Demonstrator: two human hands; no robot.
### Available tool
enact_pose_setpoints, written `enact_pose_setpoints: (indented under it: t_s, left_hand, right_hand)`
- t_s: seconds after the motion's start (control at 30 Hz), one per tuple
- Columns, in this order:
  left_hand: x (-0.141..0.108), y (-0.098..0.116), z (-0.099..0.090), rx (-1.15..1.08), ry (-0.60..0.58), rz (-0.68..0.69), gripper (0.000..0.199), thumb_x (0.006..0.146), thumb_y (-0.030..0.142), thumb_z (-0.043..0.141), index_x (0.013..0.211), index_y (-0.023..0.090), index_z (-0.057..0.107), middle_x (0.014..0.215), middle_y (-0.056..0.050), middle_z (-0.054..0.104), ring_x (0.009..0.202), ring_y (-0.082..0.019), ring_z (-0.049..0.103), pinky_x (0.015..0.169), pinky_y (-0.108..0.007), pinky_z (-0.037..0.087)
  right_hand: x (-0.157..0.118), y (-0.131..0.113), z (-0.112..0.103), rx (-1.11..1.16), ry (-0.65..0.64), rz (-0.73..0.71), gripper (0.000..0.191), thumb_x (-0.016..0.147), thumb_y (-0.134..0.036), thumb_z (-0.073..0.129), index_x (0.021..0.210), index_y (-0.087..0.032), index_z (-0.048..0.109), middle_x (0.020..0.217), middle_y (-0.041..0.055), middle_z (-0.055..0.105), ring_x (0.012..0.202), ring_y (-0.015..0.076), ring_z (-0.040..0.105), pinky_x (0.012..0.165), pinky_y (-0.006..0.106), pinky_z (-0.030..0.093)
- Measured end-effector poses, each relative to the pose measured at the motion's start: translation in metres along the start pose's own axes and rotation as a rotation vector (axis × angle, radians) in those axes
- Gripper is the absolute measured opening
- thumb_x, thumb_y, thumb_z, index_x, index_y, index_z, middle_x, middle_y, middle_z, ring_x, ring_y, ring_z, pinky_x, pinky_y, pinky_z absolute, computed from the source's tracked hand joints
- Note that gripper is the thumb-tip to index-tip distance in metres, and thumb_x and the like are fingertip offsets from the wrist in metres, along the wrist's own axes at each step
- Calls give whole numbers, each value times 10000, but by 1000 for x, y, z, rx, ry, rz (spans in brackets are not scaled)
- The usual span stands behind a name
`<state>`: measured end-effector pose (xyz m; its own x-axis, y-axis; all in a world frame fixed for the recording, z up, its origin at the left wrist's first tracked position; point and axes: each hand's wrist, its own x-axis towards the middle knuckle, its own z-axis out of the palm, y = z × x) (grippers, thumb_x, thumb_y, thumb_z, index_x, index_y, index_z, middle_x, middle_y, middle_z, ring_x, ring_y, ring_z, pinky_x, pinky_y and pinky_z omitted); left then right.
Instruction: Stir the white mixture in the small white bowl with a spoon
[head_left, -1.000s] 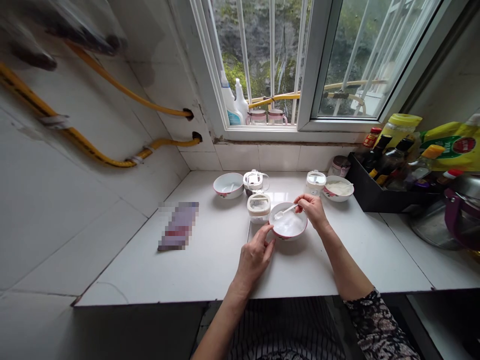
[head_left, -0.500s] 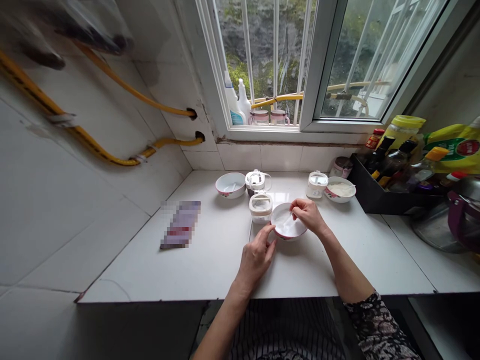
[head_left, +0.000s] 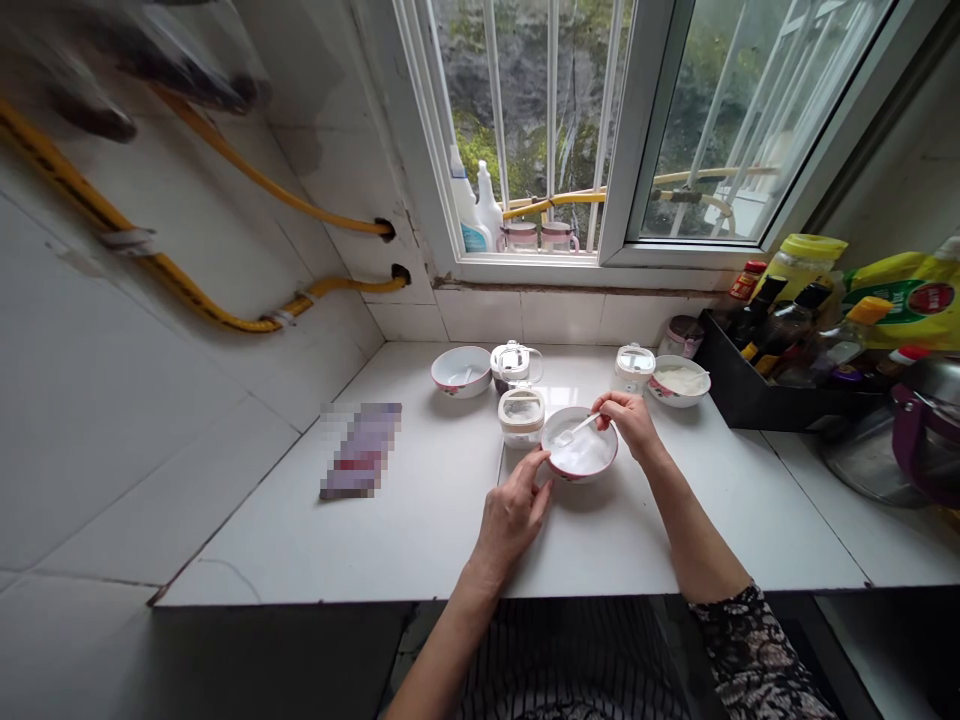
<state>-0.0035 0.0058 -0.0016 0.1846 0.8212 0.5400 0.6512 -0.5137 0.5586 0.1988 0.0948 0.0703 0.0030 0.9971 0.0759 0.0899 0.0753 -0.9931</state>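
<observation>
Spoon (head_left: 583, 427) slants in the bowl (head_left: 585, 477) at the middle of my view, its tip in or just over the white contents (head_left: 579, 460); I cannot tell which. Nearest my camera, a patterned sleeve (head_left: 757, 645) leads up to the right hand (head_left: 627, 420), which pinches the spoon's handle between thumb and fingers at the bowl's right side. I see the left hand (head_left: 511, 512) with its fingertips against the bowl's left rim; whether they grip it or only rest there, I can't make out on my feed. The bowl stands on the white counter (head_left: 435, 530). Out to the left lies a purple thing (head_left: 364, 450), too blurred for me to read. Close by the bowl's left side I get a lidded jar (head_left: 521, 420), and at the right edge a pot (head_left: 862, 455). Farther back, a second jar (head_left: 511, 362) is just beside the left bowl (head_left: 454, 389), and a third jar (head_left: 634, 366) is just beside the right bowl (head_left: 675, 400), which holds pale food. Right of those, I have a black box (head_left: 776, 408) of bottles (head_left: 784, 325). Farthest off is the barred window (head_left: 611, 255).
</observation>
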Motion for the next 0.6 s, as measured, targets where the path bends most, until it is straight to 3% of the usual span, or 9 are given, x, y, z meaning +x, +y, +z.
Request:
enact_pose_setpoints:
  t_s: [0.17,0.33,0.47,0.6]
  left_hand:
    - [0,1,0,-1,0,-6,395,885,109,553,1259,234,529,1084,-45,728,612,-108,667,634,-230,547]
    - [0,0,0,-27,-23,-41,376,897,130,545,1258,233,535,1078,-55,727,627,-119,670,641,-246,550]
    - [0,-1,1,-27,-17,-36,383,899,127,548,1267,235,536,1039,-47,733,623,-119,670,638,-241,546]
    - [0,-1,1,-2,0,-19,401,895,117,557,1278,232,535,1004,-37,735,588,-111,653,614,-227,537]
  right_hand:
    - [3,0,2,107,79,3,127,576,-266,536,606,-194,636,481,-8,602,513,142,542,583,288,469]
    - [0,1,24,107,132,-116,144,698,-301,568,755,-188,636,591,16,672,594,166,624,641,308,510]
    - [-10,1,40,-189,112,-459,163,887,-293,507,913,-201,640,810,59,734,785,203,687,790,361,521]
    - [-15,2,44,-661,-44,-835,214,919,-127,451,937,-203,650,830,74,744,818,216,660,895,397,464]
